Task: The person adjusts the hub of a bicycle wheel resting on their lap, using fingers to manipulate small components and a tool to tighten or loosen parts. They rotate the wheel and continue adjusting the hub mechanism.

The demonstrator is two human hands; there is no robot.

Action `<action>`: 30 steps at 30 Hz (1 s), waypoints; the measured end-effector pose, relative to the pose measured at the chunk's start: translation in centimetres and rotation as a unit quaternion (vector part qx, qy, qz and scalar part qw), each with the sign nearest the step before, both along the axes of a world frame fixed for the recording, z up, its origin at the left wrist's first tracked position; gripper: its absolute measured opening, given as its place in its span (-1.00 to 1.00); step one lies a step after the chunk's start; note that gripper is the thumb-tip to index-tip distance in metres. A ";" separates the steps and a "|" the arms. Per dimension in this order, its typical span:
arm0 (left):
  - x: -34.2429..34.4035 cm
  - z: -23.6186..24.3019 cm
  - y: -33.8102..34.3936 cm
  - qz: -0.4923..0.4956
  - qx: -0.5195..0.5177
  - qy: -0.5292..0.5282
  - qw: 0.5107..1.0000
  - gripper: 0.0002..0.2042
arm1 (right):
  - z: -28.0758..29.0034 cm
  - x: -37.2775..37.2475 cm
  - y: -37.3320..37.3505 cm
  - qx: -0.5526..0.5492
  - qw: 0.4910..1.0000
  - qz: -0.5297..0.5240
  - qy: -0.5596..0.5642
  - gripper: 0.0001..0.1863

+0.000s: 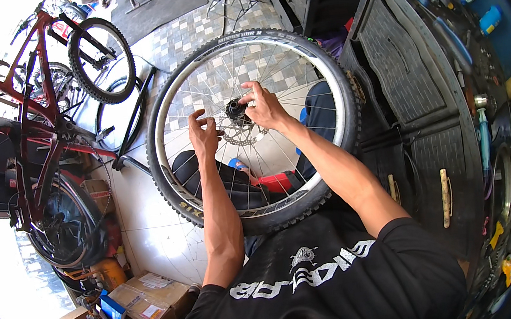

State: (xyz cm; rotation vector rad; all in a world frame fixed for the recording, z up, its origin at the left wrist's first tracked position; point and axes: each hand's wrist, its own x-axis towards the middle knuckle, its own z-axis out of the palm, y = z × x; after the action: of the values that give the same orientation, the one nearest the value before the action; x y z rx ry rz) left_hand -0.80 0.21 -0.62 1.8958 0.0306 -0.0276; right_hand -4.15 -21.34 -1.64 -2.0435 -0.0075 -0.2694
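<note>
A bicycle wheel (162,126) with a knobby black tyre, silver rim and thin spokes rests on my lap, flat side toward me. At its centre sits a black hub (237,110) with a brake disc (239,137) beneath it. My right hand (265,107) pinches the hub from the right with its fingertips. My left hand (204,134) hovers just left of the hub, fingers curled and apart, touching the spokes, holding nothing that I can make out.
A red bicycle (39,116) stands at the left with a loose wheel (99,57) behind it. Dark drawer cabinets (413,89) run along the right, tools and cans on top. Cardboard boxes (139,304) lie on the tiled floor at lower left.
</note>
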 end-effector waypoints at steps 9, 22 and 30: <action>0.4 -0.2 0.2 0.000 0.003 0.004 1.000 -0.64 | 1.8 -4.4 0.1 -0.049 0.989 -0.113 0.083 -0.32; 1.2 5.0 -1.1 0.047 -0.081 -0.028 0.995 -0.64 | 3.8 -4.8 2.4 0.012 0.977 -0.166 0.136 -0.52; 1.8 9.7 -2.8 0.027 -0.171 0.000 0.985 -0.67 | 6.4 3.0 -2.5 -0.037 0.977 -0.210 0.025 -0.65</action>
State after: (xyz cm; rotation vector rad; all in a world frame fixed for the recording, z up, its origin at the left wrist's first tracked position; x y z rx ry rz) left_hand 1.03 -2.61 9.03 1.5515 0.0735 0.0037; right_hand -1.11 -23.81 4.80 -2.1110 0.4563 -0.4858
